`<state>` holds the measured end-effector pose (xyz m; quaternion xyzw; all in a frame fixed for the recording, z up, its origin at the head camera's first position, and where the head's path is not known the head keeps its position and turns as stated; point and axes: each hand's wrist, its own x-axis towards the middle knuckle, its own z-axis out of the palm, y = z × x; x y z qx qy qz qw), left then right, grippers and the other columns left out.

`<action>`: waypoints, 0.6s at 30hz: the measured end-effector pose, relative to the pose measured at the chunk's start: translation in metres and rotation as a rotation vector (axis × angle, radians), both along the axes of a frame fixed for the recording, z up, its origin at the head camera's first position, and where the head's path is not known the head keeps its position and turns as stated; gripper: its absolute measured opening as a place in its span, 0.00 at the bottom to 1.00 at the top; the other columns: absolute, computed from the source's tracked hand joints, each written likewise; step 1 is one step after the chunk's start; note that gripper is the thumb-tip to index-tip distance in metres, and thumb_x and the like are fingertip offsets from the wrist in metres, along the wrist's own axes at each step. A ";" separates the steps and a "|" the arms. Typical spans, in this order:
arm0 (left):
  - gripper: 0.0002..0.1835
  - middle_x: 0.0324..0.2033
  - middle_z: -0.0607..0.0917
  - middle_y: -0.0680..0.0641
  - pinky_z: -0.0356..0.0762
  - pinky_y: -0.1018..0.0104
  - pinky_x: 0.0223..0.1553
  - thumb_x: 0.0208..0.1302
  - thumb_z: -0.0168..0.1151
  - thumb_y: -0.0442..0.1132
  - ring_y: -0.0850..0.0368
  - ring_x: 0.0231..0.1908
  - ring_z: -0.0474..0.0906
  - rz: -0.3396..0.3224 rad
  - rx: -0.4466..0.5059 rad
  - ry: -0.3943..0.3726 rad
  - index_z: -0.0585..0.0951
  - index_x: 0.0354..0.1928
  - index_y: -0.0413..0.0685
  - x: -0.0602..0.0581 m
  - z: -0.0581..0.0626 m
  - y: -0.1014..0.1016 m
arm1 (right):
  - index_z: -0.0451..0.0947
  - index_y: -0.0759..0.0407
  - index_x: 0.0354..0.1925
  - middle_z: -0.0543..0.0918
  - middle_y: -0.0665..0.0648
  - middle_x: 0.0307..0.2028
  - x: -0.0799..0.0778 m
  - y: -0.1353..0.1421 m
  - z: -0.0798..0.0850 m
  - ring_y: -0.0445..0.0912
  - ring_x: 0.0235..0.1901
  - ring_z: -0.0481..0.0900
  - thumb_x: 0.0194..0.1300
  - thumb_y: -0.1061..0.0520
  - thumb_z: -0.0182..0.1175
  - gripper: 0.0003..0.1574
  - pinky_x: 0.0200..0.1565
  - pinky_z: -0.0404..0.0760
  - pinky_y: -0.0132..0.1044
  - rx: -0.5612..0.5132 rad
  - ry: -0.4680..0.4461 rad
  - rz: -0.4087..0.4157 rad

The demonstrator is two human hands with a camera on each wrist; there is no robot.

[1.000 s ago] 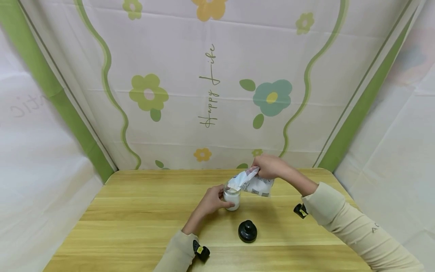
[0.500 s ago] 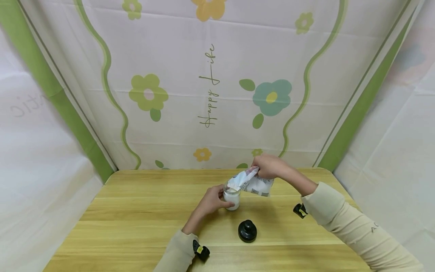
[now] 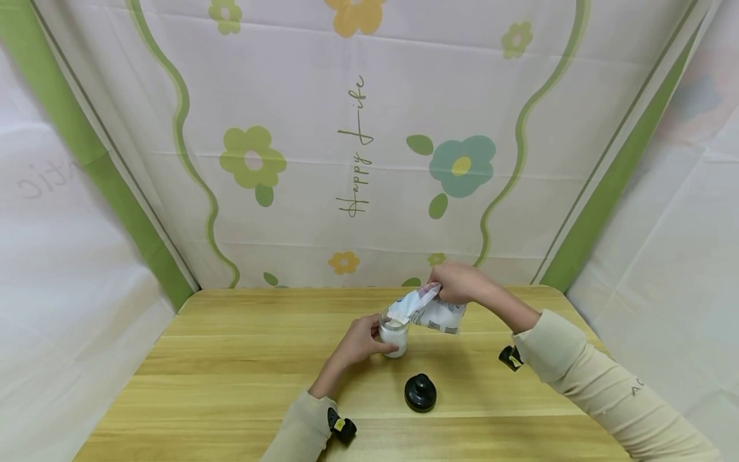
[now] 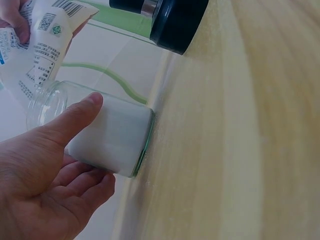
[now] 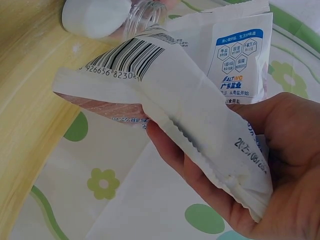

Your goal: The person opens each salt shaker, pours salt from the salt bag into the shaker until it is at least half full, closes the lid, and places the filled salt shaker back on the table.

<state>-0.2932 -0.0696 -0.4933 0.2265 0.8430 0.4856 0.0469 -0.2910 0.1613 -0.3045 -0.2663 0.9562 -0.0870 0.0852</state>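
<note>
My left hand (image 3: 359,340) grips a clear glass jar (image 3: 395,343) standing upright on the table, thumb on its near side. White granules fill the jar (image 4: 112,135) to near its shoulder. Over the jar, my right hand (image 3: 458,282) holds a white salt bag (image 3: 441,316), tilted with its narrow end at the jar's mouth. In the right wrist view the bag (image 5: 172,95) is creased, with a barcode and blue print, and the fingers wrap around it. Whether salt is flowing cannot be seen. A black knobbed lid (image 3: 421,393) lies nearer me, apart from both hands.
The wood-grain table (image 3: 231,372) ends at a white, flower-printed cloth backdrop (image 3: 300,205). Similar cloth panels (image 3: 63,256) stand at both sides. A black wrist strap (image 3: 343,426) is on the left sleeve, another strap (image 3: 510,358) on the right.
</note>
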 end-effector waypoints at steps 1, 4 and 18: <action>0.29 0.50 0.86 0.44 0.83 0.60 0.53 0.52 0.78 0.42 0.52 0.51 0.84 -0.001 0.001 0.000 0.80 0.55 0.42 0.000 0.000 0.000 | 0.87 0.61 0.37 0.85 0.54 0.28 0.000 0.000 0.000 0.43 0.24 0.76 0.59 0.71 0.59 0.13 0.24 0.74 0.29 0.000 0.000 -0.001; 0.28 0.49 0.86 0.44 0.83 0.60 0.53 0.52 0.79 0.43 0.53 0.50 0.84 -0.001 0.000 -0.001 0.80 0.55 0.42 0.000 0.001 0.000 | 0.87 0.61 0.37 0.85 0.54 0.28 -0.001 0.000 -0.001 0.43 0.24 0.76 0.60 0.71 0.59 0.12 0.24 0.74 0.29 0.000 -0.002 -0.009; 0.30 0.50 0.86 0.44 0.83 0.60 0.53 0.51 0.79 0.43 0.54 0.50 0.83 0.007 -0.031 0.003 0.80 0.55 0.41 0.000 0.000 0.000 | 0.87 0.61 0.36 0.84 0.54 0.28 -0.001 -0.001 0.000 0.43 0.25 0.76 0.61 0.69 0.60 0.10 0.25 0.75 0.29 0.004 0.006 -0.011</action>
